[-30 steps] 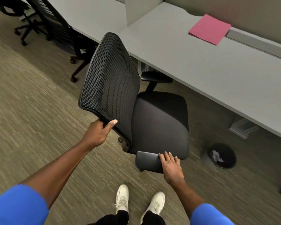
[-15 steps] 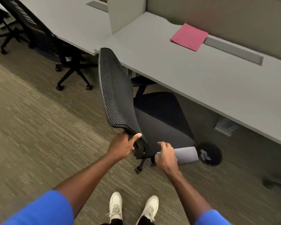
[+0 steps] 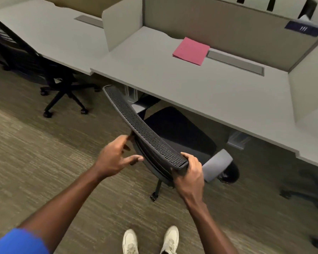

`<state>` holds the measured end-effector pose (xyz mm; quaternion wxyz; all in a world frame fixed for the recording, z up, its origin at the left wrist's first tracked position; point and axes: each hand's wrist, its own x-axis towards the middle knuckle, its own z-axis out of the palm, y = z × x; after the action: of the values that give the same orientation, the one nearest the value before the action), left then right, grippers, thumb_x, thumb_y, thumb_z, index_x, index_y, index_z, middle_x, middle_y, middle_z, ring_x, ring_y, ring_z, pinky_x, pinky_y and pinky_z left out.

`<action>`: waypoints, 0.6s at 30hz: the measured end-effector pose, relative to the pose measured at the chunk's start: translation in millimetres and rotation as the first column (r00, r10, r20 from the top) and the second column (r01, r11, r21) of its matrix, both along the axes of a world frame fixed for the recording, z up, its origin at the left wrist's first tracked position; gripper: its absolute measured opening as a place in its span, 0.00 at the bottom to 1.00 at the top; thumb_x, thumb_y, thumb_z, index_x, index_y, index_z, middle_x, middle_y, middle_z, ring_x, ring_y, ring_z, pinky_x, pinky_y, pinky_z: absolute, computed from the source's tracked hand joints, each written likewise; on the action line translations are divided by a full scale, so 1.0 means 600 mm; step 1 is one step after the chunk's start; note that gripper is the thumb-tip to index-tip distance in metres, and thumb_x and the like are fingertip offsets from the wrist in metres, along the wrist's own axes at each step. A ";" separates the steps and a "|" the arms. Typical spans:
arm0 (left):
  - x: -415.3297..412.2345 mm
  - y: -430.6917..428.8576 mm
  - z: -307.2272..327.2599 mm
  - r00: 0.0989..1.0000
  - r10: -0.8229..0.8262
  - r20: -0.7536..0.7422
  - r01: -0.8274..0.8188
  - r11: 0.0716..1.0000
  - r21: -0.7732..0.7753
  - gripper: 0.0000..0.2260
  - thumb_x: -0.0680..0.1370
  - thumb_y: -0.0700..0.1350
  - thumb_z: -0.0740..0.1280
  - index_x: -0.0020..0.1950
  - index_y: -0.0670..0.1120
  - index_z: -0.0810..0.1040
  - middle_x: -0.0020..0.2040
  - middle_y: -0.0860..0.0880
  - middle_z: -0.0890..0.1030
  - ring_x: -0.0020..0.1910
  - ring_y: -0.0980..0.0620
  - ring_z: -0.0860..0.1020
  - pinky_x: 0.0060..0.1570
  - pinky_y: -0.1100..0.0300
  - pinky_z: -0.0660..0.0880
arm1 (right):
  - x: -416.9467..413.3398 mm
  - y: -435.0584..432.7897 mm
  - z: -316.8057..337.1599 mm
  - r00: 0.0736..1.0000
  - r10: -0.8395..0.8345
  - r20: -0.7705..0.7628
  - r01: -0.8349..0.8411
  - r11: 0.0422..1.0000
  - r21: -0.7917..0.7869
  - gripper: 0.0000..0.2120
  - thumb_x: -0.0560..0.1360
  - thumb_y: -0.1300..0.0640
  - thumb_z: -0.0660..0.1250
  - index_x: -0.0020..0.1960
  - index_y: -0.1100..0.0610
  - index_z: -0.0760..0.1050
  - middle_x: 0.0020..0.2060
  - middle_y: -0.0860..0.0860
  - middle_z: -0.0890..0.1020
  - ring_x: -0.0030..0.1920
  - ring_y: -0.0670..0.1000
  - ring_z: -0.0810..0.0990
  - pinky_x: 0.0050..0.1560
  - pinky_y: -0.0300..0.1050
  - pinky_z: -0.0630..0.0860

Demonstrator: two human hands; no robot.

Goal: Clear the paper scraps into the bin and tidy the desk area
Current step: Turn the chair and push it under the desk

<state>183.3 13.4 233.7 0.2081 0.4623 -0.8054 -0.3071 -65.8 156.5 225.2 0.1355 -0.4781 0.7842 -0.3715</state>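
A black mesh-backed office chair [image 3: 145, 131] stands in front of the grey desk [image 3: 200, 92], its seat partly under the desk edge. My right hand [image 3: 188, 171] grips the right end of the top of the chair's backrest. My left hand [image 3: 116, 156] is behind the backrest with its fingers spread, touching the back of it. A dark round bin [image 3: 229, 174] sits on the floor under the desk, mostly hidden behind the chair's grey armrest [image 3: 217, 165]. A pink sheet of paper [image 3: 191, 51] lies at the back of the desk.
Beige divider panels [image 3: 228, 28] wall the desk at the back and sides. A second black chair [image 3: 26, 59] stands at the neighbouring desk on the left. Another chair's base [image 3: 305, 193] shows blurred at the right. Carpet floor and my white shoes [image 3: 151, 241] lie below.
The chair has turned and rolled toward the desk. My right hand left the armrest and took the top of the backrest. My left hand loosened its grip and opened behind the backrest.
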 end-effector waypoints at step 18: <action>0.025 -0.157 0.022 0.978 0.032 0.204 0.064 0.892 -0.447 0.43 0.74 0.80 0.58 0.78 0.51 0.69 0.80 0.46 0.66 0.86 0.44 0.57 0.81 0.34 0.61 | 0.030 0.021 0.060 0.909 -0.278 -0.310 0.270 0.960 -0.068 0.33 0.78 0.30 0.63 0.68 0.56 0.77 0.70 0.59 0.71 0.73 0.60 0.69 0.66 0.63 0.76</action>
<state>198.5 -81.0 246.8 0.2225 0.4240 -0.8756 -0.0640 -48.0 168.8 261.1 -0.0513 -0.4183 0.8506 -0.3145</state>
